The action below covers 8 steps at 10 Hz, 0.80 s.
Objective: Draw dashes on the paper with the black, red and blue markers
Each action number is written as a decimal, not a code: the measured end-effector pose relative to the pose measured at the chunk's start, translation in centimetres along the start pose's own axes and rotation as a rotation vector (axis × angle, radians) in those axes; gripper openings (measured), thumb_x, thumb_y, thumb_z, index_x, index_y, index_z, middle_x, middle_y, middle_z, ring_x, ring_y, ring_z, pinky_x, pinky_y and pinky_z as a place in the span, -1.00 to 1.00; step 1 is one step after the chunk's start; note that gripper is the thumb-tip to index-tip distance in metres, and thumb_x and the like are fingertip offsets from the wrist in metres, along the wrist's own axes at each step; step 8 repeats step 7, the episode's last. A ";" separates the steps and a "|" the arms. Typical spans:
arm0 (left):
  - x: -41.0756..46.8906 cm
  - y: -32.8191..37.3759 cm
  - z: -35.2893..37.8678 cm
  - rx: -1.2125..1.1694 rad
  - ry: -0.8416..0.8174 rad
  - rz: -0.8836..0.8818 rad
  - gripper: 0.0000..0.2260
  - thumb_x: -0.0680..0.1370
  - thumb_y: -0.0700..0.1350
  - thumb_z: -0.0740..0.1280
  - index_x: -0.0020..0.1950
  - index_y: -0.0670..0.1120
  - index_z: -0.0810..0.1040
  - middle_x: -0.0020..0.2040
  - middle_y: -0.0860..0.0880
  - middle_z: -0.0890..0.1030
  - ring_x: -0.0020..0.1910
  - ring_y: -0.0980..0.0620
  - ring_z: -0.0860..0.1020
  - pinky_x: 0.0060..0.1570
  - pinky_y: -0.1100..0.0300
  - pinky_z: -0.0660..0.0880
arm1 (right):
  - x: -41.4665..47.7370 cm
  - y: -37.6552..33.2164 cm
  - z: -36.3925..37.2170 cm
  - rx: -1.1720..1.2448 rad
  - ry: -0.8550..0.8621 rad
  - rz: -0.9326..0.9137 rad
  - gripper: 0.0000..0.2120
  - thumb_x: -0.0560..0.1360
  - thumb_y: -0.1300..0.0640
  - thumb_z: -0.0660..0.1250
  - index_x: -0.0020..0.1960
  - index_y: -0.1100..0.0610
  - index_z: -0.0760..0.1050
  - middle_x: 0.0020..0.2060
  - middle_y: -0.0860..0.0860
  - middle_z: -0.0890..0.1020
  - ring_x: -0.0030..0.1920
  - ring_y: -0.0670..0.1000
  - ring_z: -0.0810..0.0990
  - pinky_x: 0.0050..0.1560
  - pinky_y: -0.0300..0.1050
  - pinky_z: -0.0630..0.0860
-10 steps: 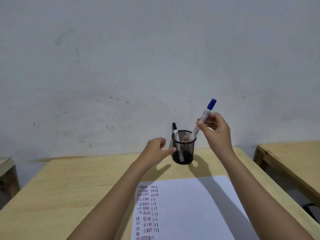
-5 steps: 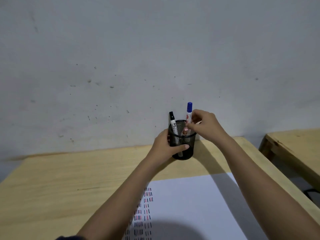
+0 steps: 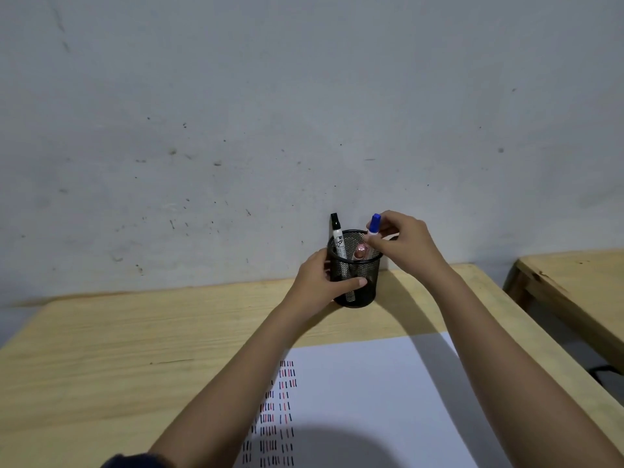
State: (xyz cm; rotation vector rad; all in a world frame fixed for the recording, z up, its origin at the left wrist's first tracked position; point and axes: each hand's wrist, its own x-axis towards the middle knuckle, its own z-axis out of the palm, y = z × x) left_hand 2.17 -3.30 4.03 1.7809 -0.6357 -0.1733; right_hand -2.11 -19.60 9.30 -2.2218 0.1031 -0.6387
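A black mesh pen holder stands at the far edge of the wooden desk. My left hand wraps around its left side. My right hand pinches the blue marker just below its cap, with the marker's lower part inside the holder. The black marker leans upright in the holder's left side. A red marker's end shows inside the rim. The white paper lies near me with columns of black, red and blue dashes on its left part.
The wooden desk meets a grey wall right behind the holder. A second wooden table stands to the right across a narrow gap. My forearms cross over the paper's upper left and right.
My right hand lowered the blue marker from above into the holder. My left hand moved forward and closed around the holder's side. The view shifted closer to the desk.
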 end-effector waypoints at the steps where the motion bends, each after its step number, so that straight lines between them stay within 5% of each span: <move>1: -0.3 0.9 -0.1 0.002 0.016 0.015 -0.58 0.31 -0.07 0.55 0.05 0.17 0.47 0.03 0.19 0.59 0.04 0.31 0.54 0.02 0.35 0.49 | -0.3 -0.7 -0.7 0.036 0.054 -0.004 -0.88 0.40 0.21 0.40 -0.07 0.19 0.57 -0.15 0.09 0.65 -0.16 -0.03 0.57 -0.24 -0.45 0.43; 3: -0.5 1.1 0.0 0.002 0.020 0.016 -0.51 0.31 -0.04 0.54 0.19 0.02 0.48 0.13 0.06 0.60 0.07 0.21 0.56 -0.01 0.38 0.50 | -0.6 -0.8 -0.5 0.046 0.139 0.018 -0.82 0.41 0.20 0.41 -0.02 0.23 0.57 -0.18 0.07 0.62 -0.17 -0.03 0.56 -0.19 -0.41 0.42; 5: -0.4 0.5 0.1 0.015 -0.020 -0.025 -0.55 0.34 -0.03 0.52 0.18 0.03 0.48 0.14 0.03 0.61 0.10 0.11 0.58 0.10 0.20 0.52 | -1.0 -0.2 0.1 0.077 0.154 0.069 -0.83 0.41 0.21 0.39 -0.01 0.21 0.56 -0.18 0.06 0.61 -0.16 -0.01 0.56 -0.20 -0.44 0.39; 8: -2.5 1.7 -0.5 0.158 -0.028 -0.045 -0.63 0.50 -0.04 0.36 0.28 -0.07 0.44 0.24 0.00 0.51 0.21 0.10 0.45 0.13 0.22 0.35 | -2.9 -0.8 -0.5 0.147 0.146 0.128 -0.79 0.42 0.23 0.38 0.05 0.18 0.55 -0.08 0.05 0.63 -0.05 0.02 0.59 -0.17 -0.43 0.41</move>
